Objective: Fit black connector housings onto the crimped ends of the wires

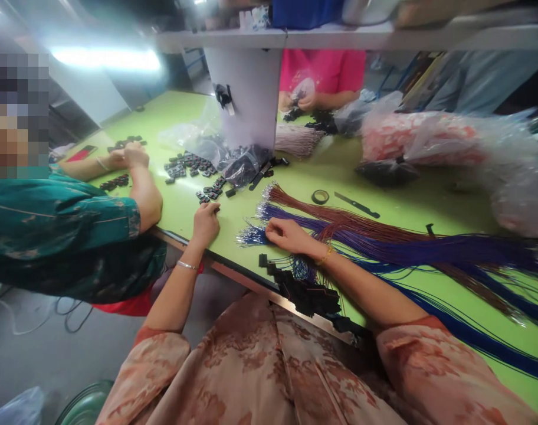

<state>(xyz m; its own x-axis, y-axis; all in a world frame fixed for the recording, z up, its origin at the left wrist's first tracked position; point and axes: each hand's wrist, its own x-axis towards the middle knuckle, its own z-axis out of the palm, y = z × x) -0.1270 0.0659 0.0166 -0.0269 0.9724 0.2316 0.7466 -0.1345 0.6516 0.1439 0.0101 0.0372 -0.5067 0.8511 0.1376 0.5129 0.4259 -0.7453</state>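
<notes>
My left hand (206, 224) is closed around a small dark connector (216, 209), just below a few loose black connectors (210, 190) on the green table. To its right, my right hand (287, 235) has its fingers pinched together at the metal-tipped ends of the blue wires (255, 235); whether a wire is between the fingertips is too small to tell. Purple wires (304, 221) and brown wires (295, 203) stretch from behind that hand toward the right. Black connectors with wires attached (308, 292) are heaped at the table's near edge, under my right forearm.
A black tape roll (320, 196) and a flat blade (356, 205) lie behind the wires. Plastic bags (423, 139) fill the back right. A white post (246, 94) holds up a shelf (233, 40). One person works at left, another across the table.
</notes>
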